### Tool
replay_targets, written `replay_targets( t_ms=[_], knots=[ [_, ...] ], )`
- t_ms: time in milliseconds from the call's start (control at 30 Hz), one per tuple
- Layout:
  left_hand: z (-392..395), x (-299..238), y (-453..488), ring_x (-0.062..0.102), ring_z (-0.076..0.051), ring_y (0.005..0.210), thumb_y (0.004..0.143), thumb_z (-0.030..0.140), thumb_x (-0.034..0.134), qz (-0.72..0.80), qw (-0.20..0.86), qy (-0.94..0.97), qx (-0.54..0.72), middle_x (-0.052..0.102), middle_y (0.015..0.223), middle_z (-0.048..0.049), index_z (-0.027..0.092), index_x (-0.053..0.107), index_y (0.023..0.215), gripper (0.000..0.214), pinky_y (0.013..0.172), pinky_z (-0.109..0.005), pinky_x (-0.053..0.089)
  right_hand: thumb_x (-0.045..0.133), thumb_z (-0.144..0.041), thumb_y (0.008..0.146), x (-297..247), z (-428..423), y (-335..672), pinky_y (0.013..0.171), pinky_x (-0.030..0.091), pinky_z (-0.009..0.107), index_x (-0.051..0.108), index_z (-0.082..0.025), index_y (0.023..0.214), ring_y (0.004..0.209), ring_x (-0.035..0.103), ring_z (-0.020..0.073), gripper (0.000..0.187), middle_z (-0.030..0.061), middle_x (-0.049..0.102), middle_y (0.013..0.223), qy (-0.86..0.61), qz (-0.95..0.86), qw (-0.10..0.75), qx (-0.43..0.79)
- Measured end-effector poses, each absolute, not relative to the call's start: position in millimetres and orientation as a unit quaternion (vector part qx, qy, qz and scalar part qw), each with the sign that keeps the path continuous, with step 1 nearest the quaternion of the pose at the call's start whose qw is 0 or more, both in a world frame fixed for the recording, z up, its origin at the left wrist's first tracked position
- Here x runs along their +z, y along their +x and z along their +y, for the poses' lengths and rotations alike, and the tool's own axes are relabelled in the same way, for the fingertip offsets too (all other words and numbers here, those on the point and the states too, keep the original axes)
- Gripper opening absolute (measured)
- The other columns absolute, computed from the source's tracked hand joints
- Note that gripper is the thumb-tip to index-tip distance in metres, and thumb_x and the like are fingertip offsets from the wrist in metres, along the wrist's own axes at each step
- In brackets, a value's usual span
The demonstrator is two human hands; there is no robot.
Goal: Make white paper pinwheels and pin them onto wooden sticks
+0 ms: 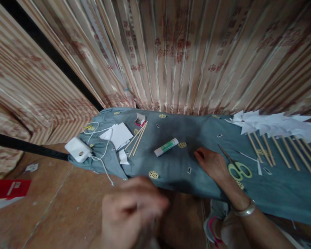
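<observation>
My left hand is raised close to the camera in front of the cloth's near edge, smeared by motion; its fingers look bent, but what they hold, if anything, does not show. Low over the blue-green cloth, my right hand has its fingers curled together, their inner side hidden. A glue stick with a green label lies to its left, apart from it. On the other side are scissors with light green handles, blades partly spread. Farther right, white paper pinwheels overlap in a row on wooden sticks.
At the left lie white paper squares, loose wooden sticks, a small open box of pins and a white power bank with a cable. A striped curtain hangs behind. A red box is on the floor.
</observation>
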State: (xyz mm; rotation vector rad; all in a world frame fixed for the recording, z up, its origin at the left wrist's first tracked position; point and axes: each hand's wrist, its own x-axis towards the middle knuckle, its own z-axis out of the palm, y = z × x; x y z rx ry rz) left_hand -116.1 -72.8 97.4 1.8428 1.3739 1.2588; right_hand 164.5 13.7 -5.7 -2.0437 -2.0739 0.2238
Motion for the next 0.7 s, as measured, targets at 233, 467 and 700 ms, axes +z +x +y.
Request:
replay_targets(
  t_ms=[233,467,700],
  knots=[
    [49.5,40.8,-196.5,0.063,-0.025,0.094,0.078,0.027,0.070,0.630,0.045,0.699,0.335,0.071,0.090,-0.0080,0.017,0.071,0.084,0.012,0.088,-0.037,0.050,0.050,-0.028,0.094,-4.4,11.3,163.4,0.062,0.041,0.031,0.069,-0.020,0.088,0.075,0.072,0.0251,0.021,0.0088,0.076,0.083,-0.695,-0.706,0.105,0.087],
    [71.6,10.6,-225.9,0.057,-0.030,0.108,0.082,0.024,0.067,0.655,-0.002,0.740,0.155,0.064,0.112,-0.0135,0.015,0.067,0.107,0.027,0.097,-0.044,0.048,0.051,-0.030,0.094,-7.0,12.7,163.9,0.064,0.042,0.031,0.068,-0.021,0.088,0.075,0.073,0.0243,0.020,0.0067,0.076,0.082,-0.693,-0.709,0.105,0.081],
    [71.0,5.4,-232.7,0.062,-0.029,0.105,0.087,0.032,0.058,0.664,0.011,0.731,0.159,0.069,0.110,-0.0136,0.015,0.071,0.105,0.028,0.095,-0.040,0.050,0.050,-0.030,0.093,-6.4,12.1,162.7,0.064,0.042,0.031,0.068,-0.021,0.087,0.075,0.072,0.0237,0.021,0.0064,0.075,0.081,-0.686,-0.715,0.106,0.077]
  ],
)
